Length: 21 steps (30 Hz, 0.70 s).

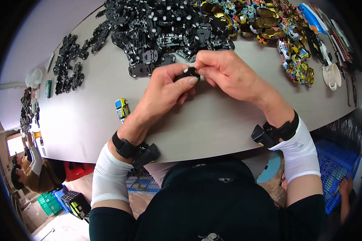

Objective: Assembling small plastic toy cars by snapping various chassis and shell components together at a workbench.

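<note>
Two hands meet over the grey table [213, 120]: the left hand [165, 90] pinches a small black toy-car part [188, 73] between thumb and fingers, and the right hand [225, 72] closes its fingertips on the same piece. Most of the part is hidden by the fingers, so its shape is hard to tell. Just behind lies a heap of black chassis [161, 28]; a pile of colourful car shells [277, 28] runs toward the rim. One small yellow-and-blue toy car [122, 109] sits near the left wrist.
</note>
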Each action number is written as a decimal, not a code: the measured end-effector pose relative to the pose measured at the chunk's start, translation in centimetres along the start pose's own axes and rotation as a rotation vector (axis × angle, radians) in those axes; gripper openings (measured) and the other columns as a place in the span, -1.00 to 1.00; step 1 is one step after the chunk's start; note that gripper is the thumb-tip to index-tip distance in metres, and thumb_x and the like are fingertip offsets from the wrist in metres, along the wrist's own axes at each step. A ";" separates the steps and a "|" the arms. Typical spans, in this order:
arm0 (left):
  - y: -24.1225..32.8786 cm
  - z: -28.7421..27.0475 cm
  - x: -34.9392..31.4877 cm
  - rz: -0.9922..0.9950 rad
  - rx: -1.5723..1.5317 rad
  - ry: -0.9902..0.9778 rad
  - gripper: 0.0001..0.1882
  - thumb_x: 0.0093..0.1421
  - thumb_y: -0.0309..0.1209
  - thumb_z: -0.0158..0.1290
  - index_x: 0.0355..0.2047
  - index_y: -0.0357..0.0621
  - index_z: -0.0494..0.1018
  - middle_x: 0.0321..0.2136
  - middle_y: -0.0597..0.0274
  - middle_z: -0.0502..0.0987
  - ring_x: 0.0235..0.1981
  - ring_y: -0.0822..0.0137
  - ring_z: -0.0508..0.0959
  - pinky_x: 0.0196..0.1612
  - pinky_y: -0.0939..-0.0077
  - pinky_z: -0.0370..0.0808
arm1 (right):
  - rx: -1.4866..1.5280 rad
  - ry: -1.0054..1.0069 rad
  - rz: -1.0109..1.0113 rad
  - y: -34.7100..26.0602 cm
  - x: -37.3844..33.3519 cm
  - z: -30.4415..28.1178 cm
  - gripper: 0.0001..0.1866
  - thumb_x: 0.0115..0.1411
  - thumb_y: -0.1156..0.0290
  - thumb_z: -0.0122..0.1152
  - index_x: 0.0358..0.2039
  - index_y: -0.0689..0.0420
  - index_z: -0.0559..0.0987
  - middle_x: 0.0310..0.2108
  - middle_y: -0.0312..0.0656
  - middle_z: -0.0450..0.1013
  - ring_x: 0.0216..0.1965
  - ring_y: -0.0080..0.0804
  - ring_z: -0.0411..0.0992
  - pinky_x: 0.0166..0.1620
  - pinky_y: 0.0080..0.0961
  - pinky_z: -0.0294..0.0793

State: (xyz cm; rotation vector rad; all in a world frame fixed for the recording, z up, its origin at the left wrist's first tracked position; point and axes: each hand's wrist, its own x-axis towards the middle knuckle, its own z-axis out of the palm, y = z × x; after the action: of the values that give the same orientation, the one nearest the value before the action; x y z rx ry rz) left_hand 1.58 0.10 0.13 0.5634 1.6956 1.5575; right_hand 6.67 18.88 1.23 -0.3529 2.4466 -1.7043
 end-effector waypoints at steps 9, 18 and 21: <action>0.5 -0.3 0.2 -0.055 -0.146 -0.056 -0.77 0.19 -0.32 0.03 -0.25 -0.23 0.39 -0.56 0.30 0.48 -0.67 0.59 0.41 -0.66 0.75 0.28 | -0.081 0.045 -0.092 0.3 0.4 -0.5 -0.79 0.03 0.50 0.05 -0.26 0.13 0.43 -0.56 -0.05 0.44 -0.51 -0.10 0.44 -0.47 -0.24 0.35; 3.3 -1.4 -2.5 0.270 0.308 0.178 -0.56 0.13 -0.46 0.07 0.02 -0.35 0.30 -0.29 0.10 0.53 -0.36 0.43 0.52 -0.31 0.58 0.48 | -0.356 -0.193 -0.152 -2.8 -0.5 -1.7 -0.72 -0.09 0.48 0.18 -0.30 0.18 0.44 -0.63 -0.13 0.39 -0.58 -0.31 0.40 -0.52 -0.47 0.31; 7.1 -0.1 -4.2 0.672 0.219 0.501 -0.64 0.24 -0.42 -0.09 0.00 -0.40 0.31 -0.32 0.01 0.52 -0.33 0.31 0.52 -0.28 0.51 0.46 | -0.494 -0.202 0.074 -2.9 -0.2 -0.9 -0.69 -0.08 0.42 0.25 -0.27 0.17 0.46 -0.62 -0.11 0.41 -0.57 -0.26 0.42 -0.49 -0.41 0.34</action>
State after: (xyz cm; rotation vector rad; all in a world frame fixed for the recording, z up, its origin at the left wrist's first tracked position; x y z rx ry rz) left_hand 2.96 -1.94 8.01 0.9932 2.2129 2.1236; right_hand 6.99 18.84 4.23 -0.4530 2.6547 -0.9631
